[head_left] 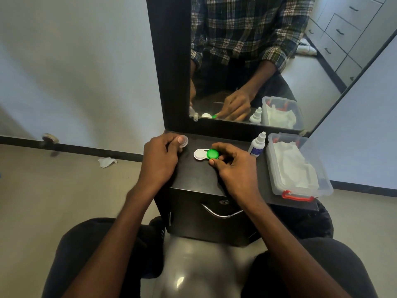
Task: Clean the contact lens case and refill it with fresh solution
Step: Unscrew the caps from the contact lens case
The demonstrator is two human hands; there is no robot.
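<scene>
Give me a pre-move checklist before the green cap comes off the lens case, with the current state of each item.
1. White cap off its well: ok, the left hand holds the white cap away from the lens case.
2. Grip on the green cap: ok, right hand fingers pinch it.
3. Case resting flat on the dark cabinet top: ok.
4. Solution bottle within reach: ok, upright just right of the case.
5. Bottle cap removed: not ok, it looks capped.
6. Open well clean and dry: cannot tell.
</scene>
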